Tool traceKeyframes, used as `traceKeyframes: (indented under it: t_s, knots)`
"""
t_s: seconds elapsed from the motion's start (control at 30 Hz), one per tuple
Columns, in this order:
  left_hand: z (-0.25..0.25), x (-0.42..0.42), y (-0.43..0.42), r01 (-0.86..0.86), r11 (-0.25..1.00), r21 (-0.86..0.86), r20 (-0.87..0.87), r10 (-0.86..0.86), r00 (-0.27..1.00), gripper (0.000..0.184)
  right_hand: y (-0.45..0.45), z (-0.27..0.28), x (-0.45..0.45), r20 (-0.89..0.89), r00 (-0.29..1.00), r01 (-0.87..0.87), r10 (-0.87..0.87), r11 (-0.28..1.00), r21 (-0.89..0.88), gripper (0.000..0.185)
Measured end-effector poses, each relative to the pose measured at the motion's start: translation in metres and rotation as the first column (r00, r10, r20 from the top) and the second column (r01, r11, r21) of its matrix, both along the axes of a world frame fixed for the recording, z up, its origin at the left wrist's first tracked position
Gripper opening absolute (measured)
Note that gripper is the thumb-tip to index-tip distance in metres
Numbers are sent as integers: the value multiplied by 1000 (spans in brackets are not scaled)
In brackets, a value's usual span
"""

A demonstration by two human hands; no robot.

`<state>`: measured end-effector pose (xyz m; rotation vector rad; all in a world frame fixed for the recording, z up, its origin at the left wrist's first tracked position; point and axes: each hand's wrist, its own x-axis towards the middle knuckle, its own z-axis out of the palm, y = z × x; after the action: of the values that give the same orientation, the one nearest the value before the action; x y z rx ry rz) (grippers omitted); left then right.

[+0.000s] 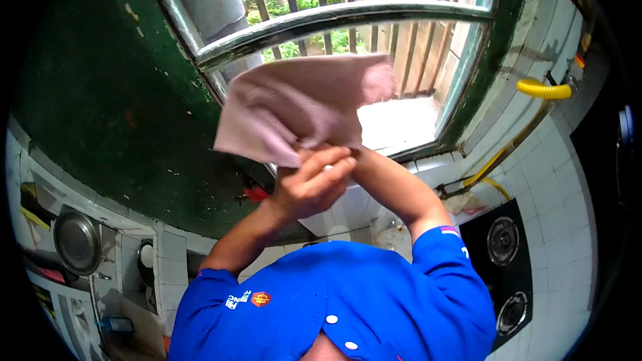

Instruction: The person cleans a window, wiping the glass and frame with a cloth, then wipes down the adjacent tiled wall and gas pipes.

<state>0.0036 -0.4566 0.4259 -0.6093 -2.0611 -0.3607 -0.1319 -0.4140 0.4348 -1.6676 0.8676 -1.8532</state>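
Note:
A pink cloth (294, 103) is held up in front of the window, spread wide at the top and bunched at its lower edge. My left hand (314, 184) is closed at that lower edge, fingers curled around the bunched fabric. From the right, my right forearm (394, 184) reaches up and crosses behind the left fingers. The cloth and left hand cover my right hand, so its fingers are hidden. The cloth's right corner is blurred.
A barred window (348, 10) with a green frame lies ahead, beside a dark green panel (120, 113). To the right are a gas stove (503, 241) and a yellow hose (545, 89) on the tiled wall. A round metal lid (77, 242) stands at lower left.

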Motion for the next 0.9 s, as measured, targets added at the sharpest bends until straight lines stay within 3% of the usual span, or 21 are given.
traceKeyframes:
  t_s: [0.03,0.07,0.1,0.13,0.2,0.3,0.37,0.43,0.5,0.53,0.57,0.6,0.63,0.67,0.7,0.73,0.77,0.83,0.9]
  knots:
    - [9,4,-3,-68,997,-41,-17,68,998,31,-10,2,2,-264,946,177,-187,982,-62,67]
    - [18,7,-6,-137,987,-80,-43,134,990,29,-13,-2,1,-481,740,424,-470,881,-208,64]
    - [16,8,-9,-167,985,-52,-77,163,984,27,-16,-6,0,-587,410,608,-699,688,-396,62]
    - [16,10,-10,-186,981,-55,-94,180,979,26,-14,-8,-5,-585,409,616,-700,685,-389,62]
    - [17,7,-12,-123,990,-68,-139,113,984,26,-6,-12,-22,-466,651,545,-599,796,-263,56]
    - [13,-2,-8,-116,991,-66,-145,105,984,26,7,-36,-31,-266,828,502,-495,864,-46,50]
    - [11,0,2,-161,984,-80,-56,157,986,25,-31,-79,-35,-296,773,554,-561,825,-115,48]
    - [4,-11,10,-49,999,-15,-65,48,997,23,-31,-102,-43,-382,558,643,-737,675,-362,51]
    - [6,-9,14,-64,996,-67,-57,60,997,23,18,-90,-53,-520,-83,665,-850,342,-664,59]
    - [7,-7,14,-89,991,-103,-47,85,995,23,42,-83,-57,-437,-389,561,-811,167,-811,64]
    - [1,-9,12,-101,990,-98,-33,98,995,23,74,-80,-71,-522,-274,820,-808,87,-565,69]
    - [-3,-11,12,-101,990,-96,-26,99,995,23,93,-81,-84,-559,-135,971,-818,3,-239,73]
    - [-7,-11,12,-96,991,-93,25,99,995,24,100,-83,-95,-665,-523,848,-533,-254,-465,67]
    - [-11,-13,13,-92,992,-91,72,99,992,24,107,-80,-104,-598,-792,590,-123,-409,-696,61]
    - [-15,-15,16,-84,993,-88,87,92,992,25,107,-78,-110,-451,-434,892,-780,-302,-337,48]
    - [-18,-16,19,-80,992,-92,102,90,991,25,105,-76,-112,50,95,992,-994,90,-83,38]
    - [-19,-18,24,-68,994,-82,130,78,988,25,96,-95,-104,-83,156,970,-984,168,-174,39]
    - [-26,-24,29,-39,997,-62,188,50,981,25,80,-126,-80,-396,26,918,-918,179,-354,39]
    - [-32,-28,31,-19,998,-66,212,33,977,25,67,-152,-61,-475,67,859,-877,293,-420,38]
